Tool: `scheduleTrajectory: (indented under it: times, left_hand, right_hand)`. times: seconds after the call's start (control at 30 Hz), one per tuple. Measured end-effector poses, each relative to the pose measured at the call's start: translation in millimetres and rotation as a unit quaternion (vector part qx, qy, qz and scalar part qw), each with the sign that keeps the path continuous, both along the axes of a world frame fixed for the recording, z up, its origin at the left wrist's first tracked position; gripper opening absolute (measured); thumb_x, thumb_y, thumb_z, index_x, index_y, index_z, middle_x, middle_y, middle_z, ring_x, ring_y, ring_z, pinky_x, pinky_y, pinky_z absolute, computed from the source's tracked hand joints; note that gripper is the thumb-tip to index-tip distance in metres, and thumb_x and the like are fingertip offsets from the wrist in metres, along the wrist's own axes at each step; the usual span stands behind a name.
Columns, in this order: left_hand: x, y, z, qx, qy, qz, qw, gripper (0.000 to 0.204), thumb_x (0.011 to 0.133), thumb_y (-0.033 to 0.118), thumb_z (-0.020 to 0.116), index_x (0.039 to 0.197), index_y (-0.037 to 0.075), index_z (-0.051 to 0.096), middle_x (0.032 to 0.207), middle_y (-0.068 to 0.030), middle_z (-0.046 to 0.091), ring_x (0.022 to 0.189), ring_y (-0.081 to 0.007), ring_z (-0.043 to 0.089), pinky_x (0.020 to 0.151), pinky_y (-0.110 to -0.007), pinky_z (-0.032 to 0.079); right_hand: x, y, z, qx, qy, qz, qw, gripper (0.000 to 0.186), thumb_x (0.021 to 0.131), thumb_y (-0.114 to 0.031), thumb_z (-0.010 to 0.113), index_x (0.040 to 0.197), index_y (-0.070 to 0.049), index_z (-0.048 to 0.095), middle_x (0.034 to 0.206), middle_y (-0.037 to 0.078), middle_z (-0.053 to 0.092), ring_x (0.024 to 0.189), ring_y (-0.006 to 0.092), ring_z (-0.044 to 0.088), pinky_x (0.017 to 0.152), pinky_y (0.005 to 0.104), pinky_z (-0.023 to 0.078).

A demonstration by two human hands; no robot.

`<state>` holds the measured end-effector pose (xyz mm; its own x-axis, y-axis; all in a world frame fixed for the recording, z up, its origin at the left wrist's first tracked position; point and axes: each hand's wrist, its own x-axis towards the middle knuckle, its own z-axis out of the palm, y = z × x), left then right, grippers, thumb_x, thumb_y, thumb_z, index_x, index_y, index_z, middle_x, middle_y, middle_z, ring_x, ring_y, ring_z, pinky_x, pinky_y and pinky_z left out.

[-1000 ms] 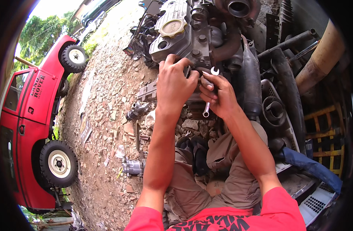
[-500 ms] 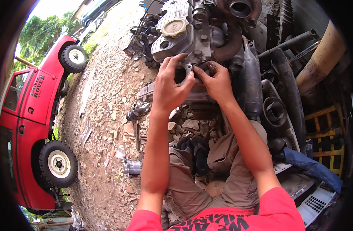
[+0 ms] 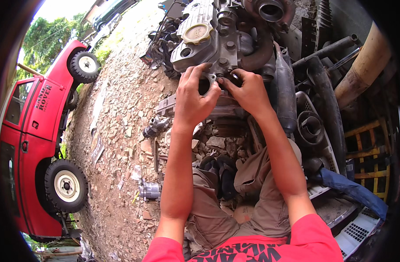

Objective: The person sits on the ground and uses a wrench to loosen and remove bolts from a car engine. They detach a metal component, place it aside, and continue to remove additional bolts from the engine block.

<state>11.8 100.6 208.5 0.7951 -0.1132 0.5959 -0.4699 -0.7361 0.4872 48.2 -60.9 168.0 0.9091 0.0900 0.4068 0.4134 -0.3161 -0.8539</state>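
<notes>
My left hand (image 3: pixel 193 94) is closed round a grey metal flange (image 3: pixel 212 78) with a round opening and bolt hole, at the front of the engine (image 3: pixel 213 50). My right hand (image 3: pixel 241 91) is beside it, thumb and fingers pinched at the flange's right edge on something small and dark that I cannot make out. Just above both hands are bolt heads on the engine and a ribbed valve cover with a pale round cap (image 3: pixel 196 33). A curved pipe (image 3: pixel 256 56) runs to the right of them.
A red off-road vehicle (image 3: pixel 36 139) stands left on broken-stone ground (image 3: pixel 112 131). Loose metal fittings (image 3: pixel 150 188) lie below left. At right are a long silencer (image 3: pixel 284 96), pipes, a bamboo pole (image 3: pixel 361 65), a yellow grate (image 3: pixel 370 157) and a blue wrap (image 3: pixel 353 190).
A second ago my right hand held a silver spanner; it has moved up to the flange and the spanner no longer shows. My left hand has shifted slightly, uncovering the flange's opening.
</notes>
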Motion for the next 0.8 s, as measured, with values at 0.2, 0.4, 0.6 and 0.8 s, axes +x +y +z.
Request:
scheduleTrajectory:
  times: [0.2,0.4,0.6,0.8]
  left_hand:
    - [-0.7,-3.1,2.5,-0.023,0.010,-0.007,1.000,0.042,0.076,0.016,0.063,0.114,0.000,0.061,0.103,-0.0168,0.062,0.099,-0.0331,0.058,0.090,-0.040,0.046]
    - [0.2,-1.8,1.4,-0.013,-0.005,-0.007,1.000,0.041,0.076,0.016,0.062,0.114,0.001,0.061,0.102,-0.0162,0.062,0.098,-0.0325,0.058,0.090,-0.040,0.046]
    - [-1.2,-2.2,1.9,-0.017,-0.001,-0.012,1.000,0.041,0.076,0.015,0.062,0.114,0.001,0.061,0.102,-0.0160,0.062,0.099,-0.0327,0.058,0.090,-0.040,0.046]
    - [2.7,0.2,-0.3,-0.051,-0.003,-0.024,0.998,0.031,0.087,0.018,0.056,0.113,0.001,0.062,0.105,-0.0160,0.063,0.102,-0.0335,0.056,0.094,-0.040,0.043]
  right_hand:
    - [10.9,10.0,-24.1,0.194,0.134,0.074,0.969,0.031,0.084,-0.030,0.074,0.089,0.001,0.072,0.069,0.005,0.069,0.061,0.0085,0.059,0.057,0.0284,0.046]
    - [7.5,24.2,-27.4,0.329,0.126,0.083,0.932,0.021,0.085,-0.018,0.075,0.087,0.003,0.070,0.073,0.004,0.069,0.063,0.0063,0.059,0.056,0.0239,0.048]
    - [1.5,25.9,-22.4,0.333,0.110,0.068,0.934,0.015,0.085,-0.012,0.073,0.086,0.002,0.069,0.075,0.005,0.069,0.065,0.0071,0.062,0.058,0.0233,0.052]
    - [2.6,22.4,-22.9,0.217,0.046,-0.001,0.975,0.024,0.091,-0.023,0.068,0.086,0.001,0.069,0.074,0.003,0.068,0.066,0.0069,0.060,0.059,0.0250,0.046]
